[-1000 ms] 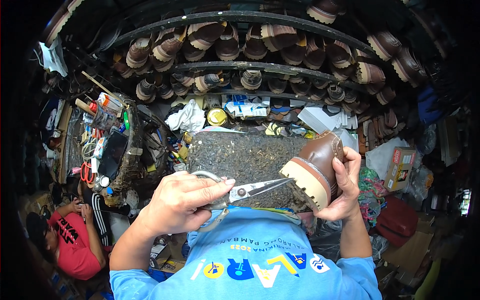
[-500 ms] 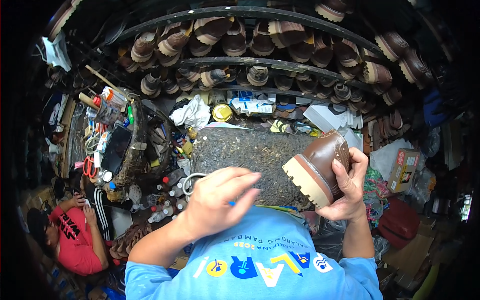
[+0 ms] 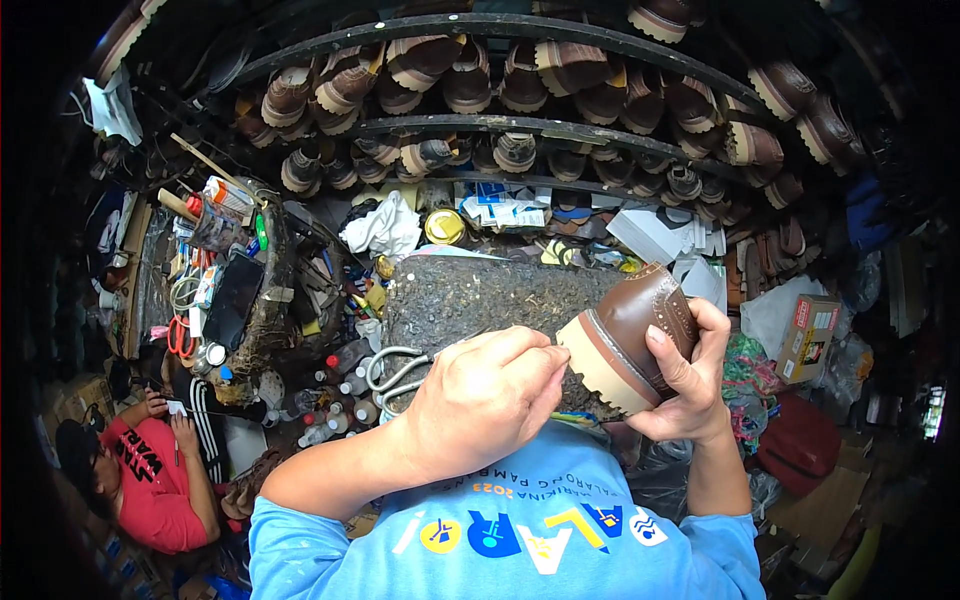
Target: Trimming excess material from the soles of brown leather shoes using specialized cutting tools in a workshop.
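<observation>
A brown leather shoe [image 3: 640, 310] with a thick cream, toothed sole [image 3: 595, 365] is tilted above the dark, rough-topped work block [image 3: 460, 295]. My right hand [image 3: 690, 385] is closed round it, with the thumb against the brown upper. My left hand [image 3: 495, 390] is closed, its fingertips pinched together at the sole's left edge. Whatever the pinch may hold is hidden. Behind my left wrist, the looped metal handles of scissors [image 3: 395, 375] lie at the block's near left corner; their blades are covered by my hand.
Racks of brown shoes [image 3: 470, 80] line the far side. At left stands a cluttered bench [image 3: 215, 290] with red-handled scissors [image 3: 180, 335] and a phone. A yellow-lidded can [image 3: 444, 227] sits beyond the block. Bottles [image 3: 335, 415] crowd the left. A person in red [image 3: 165, 480] sits lower left.
My left hand has moved right to the sole, and its fingers have gone from spread to pinched. More of the scissors' handles shows. The shoe has shifted slightly in my right hand.
</observation>
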`<move>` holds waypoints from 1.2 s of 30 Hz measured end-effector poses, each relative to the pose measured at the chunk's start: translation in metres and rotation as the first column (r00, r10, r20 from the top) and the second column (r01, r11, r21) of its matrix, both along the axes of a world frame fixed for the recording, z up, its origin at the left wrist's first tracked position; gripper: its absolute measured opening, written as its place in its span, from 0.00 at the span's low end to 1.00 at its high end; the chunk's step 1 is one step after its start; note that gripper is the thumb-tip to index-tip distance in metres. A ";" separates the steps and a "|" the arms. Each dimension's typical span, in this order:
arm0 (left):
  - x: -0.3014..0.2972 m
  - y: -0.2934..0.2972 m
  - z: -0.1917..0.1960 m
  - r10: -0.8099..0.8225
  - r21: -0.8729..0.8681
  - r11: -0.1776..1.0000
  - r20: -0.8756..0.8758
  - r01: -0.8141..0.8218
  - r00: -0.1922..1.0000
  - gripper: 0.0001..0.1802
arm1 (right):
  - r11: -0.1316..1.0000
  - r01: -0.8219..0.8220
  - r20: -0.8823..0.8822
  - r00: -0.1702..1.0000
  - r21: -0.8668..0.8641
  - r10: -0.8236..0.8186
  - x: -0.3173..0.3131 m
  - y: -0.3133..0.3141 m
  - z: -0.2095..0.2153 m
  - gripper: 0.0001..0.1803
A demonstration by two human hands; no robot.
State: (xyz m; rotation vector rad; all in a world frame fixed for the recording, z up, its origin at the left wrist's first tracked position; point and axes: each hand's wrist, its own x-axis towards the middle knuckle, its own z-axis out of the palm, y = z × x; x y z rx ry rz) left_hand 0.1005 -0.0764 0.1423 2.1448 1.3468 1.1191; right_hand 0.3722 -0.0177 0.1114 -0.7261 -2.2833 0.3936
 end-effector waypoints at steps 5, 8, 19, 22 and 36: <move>-0.003 0.003 0.000 -0.027 -0.027 0.999 -0.050 0.026 0.998 0.08 | 1.000 -0.006 0.004 1.000 -0.002 0.006 -0.003 0.000 -0.002 0.54; -0.002 0.005 0.009 -0.034 -0.041 0.999 -0.216 0.026 0.976 0.05 | 0.999 -0.024 0.061 0.998 0.041 0.021 -0.003 0.000 -0.001 0.54; -0.012 0.026 -0.003 -0.131 0.267 0.949 -0.151 0.168 0.980 0.28 | 0.998 -0.011 0.038 0.999 0.056 0.009 0.003 0.002 -0.002 0.52; -0.016 0.017 -0.031 -0.134 0.124 0.971 -0.424 0.204 0.896 0.28 | 0.999 -0.036 0.024 0.999 0.020 0.036 0.005 0.007 0.003 0.53; -0.075 0.008 -0.071 -0.074 -0.514 0.820 -0.531 -0.251 0.844 0.46 | 0.989 0.145 0.065 0.987 0.018 -0.146 0.022 0.016 0.006 0.54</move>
